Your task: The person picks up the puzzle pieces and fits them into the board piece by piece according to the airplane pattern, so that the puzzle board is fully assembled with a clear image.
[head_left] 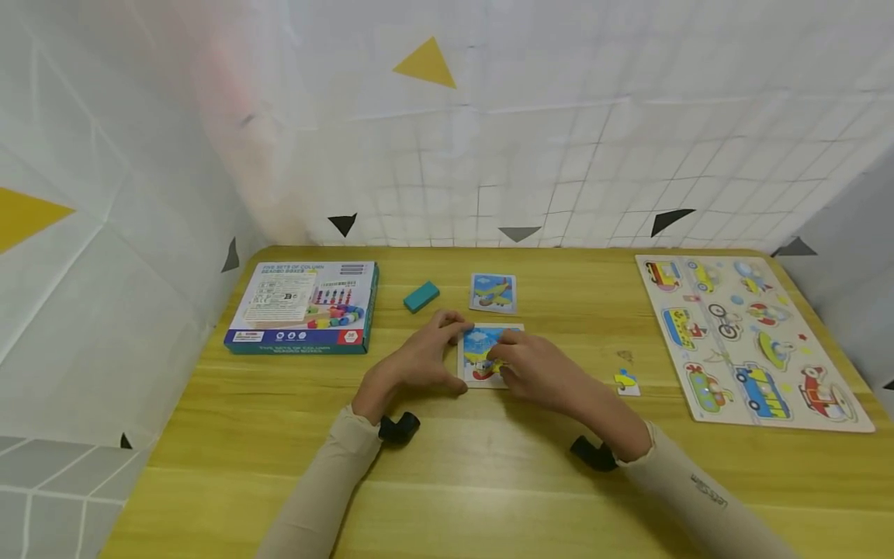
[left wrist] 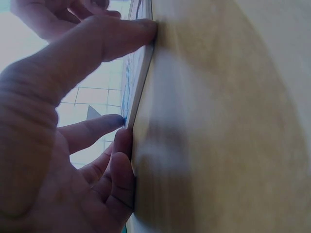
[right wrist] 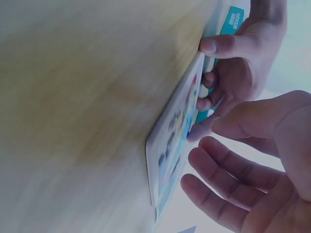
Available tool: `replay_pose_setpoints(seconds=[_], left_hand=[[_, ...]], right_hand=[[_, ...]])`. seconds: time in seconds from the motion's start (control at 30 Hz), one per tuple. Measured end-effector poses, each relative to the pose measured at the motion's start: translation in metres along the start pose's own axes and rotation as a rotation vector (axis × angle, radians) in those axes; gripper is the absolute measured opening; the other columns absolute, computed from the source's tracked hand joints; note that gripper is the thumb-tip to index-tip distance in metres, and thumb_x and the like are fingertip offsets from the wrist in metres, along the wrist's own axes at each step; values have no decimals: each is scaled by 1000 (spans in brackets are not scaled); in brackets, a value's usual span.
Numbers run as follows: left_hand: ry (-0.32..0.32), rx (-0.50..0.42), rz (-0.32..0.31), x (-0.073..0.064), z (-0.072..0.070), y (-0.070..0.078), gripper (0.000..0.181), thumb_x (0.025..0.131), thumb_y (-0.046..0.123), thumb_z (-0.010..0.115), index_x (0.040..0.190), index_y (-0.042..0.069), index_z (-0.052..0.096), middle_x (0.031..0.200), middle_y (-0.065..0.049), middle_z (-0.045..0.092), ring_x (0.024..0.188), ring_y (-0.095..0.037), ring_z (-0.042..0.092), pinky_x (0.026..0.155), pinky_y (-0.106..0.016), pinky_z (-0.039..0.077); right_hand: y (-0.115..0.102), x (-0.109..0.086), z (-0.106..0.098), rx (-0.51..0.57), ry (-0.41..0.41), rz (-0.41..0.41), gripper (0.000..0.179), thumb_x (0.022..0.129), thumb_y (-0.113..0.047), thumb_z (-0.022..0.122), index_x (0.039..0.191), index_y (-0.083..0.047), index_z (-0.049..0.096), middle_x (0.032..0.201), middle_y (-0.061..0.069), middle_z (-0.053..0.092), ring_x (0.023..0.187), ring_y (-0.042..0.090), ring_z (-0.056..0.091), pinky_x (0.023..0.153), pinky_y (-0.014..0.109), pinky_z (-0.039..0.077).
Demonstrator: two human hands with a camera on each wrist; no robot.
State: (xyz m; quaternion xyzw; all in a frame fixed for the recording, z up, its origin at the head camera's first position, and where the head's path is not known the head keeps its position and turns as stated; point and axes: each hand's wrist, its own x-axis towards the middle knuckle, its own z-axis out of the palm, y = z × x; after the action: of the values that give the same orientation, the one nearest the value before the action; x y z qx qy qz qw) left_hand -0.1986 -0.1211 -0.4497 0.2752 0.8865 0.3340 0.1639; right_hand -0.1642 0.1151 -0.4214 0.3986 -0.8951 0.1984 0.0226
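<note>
A small picture puzzle board (head_left: 479, 337) with a pale rim lies flat on the table, showing a blue sky and a red and yellow vehicle. My left hand (head_left: 424, 359) holds its left side, thumb at the near corner and fingertips at the far end of that edge. Over the board's right part hovers my right hand (head_left: 541, 371), fingers bent loosely downward. The right wrist view shows no piece between the visible fingers (right wrist: 214, 160), though the index fingertip is hidden behind the thumb. A loose yellow and blue puzzle piece (head_left: 627, 382) lies to the right.
Behind the board is a card with a yellow airplane (head_left: 493, 293), with a teal block (head_left: 422, 296) to its left. A bead-set box (head_left: 304, 307) lies at the left. A large wooden vehicle puzzle (head_left: 754, 341) fills the right side. A white sheet wall (head_left: 531, 147) borders the table's back.
</note>
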Motion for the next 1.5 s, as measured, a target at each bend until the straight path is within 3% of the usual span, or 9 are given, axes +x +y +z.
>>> replay_pose_setpoints(seconds=[0.5, 1.13, 1.5], left_hand=[[9, -9, -15, -1, 2, 1, 98, 70, 27, 93, 152, 10, 42, 149, -4, 31, 119, -17, 45, 107, -36, 39], [7, -6, -8, 0, 2, -3, 99, 70, 28, 92, 153, 10, 41, 148, -3, 32, 118, -17, 45, 106, -36, 39], [2, -10, -20, -1, 2, -1, 98, 71, 28, 92, 153, 12, 41, 148, -2, 31, 120, -18, 44, 108, -37, 37]], right_hand=[[15, -52, -20, -23, 42, 91, 22, 80, 0, 77, 102, -3, 75, 98, 6, 65, 88, 20, 63, 75, 38, 55], [39, -90, -40, -80, 6, 207, 35, 75, -7, 83, 109, -3, 73, 103, 8, 65, 95, 27, 63, 78, 45, 54], [52, -111, -49, -96, -10, 262, 37, 73, -6, 82, 109, -3, 73, 102, 10, 65, 89, 25, 63, 71, 42, 53]])
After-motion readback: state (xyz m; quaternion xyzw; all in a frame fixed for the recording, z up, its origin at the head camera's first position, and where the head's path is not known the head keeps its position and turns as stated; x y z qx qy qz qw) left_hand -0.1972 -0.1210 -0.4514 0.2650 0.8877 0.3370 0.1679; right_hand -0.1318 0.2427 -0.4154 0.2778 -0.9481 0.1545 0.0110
